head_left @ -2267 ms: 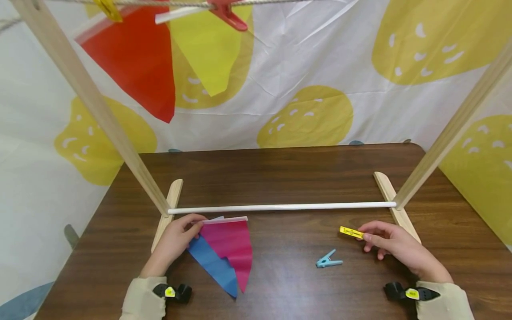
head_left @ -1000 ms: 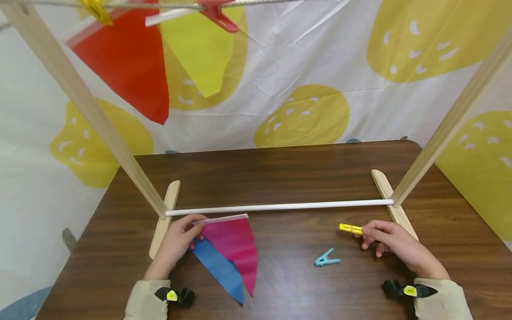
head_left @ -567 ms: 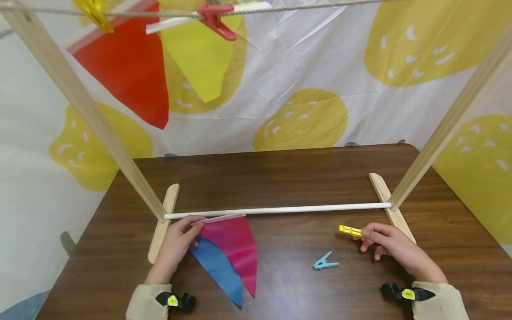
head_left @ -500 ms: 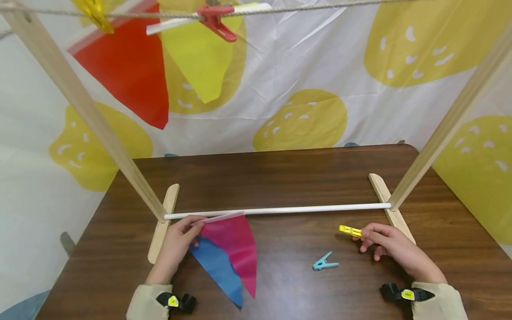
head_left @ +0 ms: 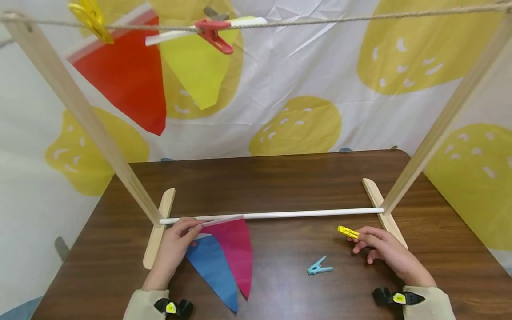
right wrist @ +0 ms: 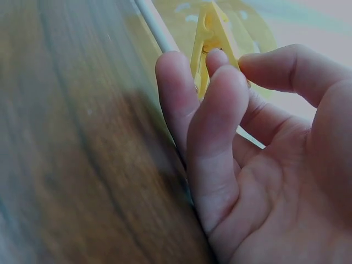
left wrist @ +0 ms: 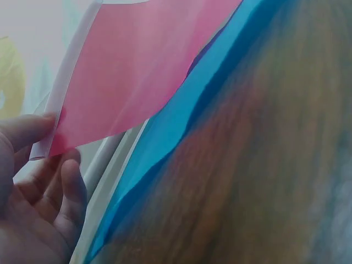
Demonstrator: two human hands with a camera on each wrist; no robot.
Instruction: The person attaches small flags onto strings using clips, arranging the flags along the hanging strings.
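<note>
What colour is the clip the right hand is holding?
The clip is yellow, and it shows best in the head view.

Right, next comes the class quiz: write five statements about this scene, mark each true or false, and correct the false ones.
1. The left hand grips the pink pennant. True.
2. The light-blue clothespin lies on the table. True.
3. The right hand holds the light-blue clothespin. False: the right hand holds a yellow clothespin.
4. The red pennant lies on the table. False: the red pennant hangs from the rope.
5. A red clothespin is on the rope. True.
</note>
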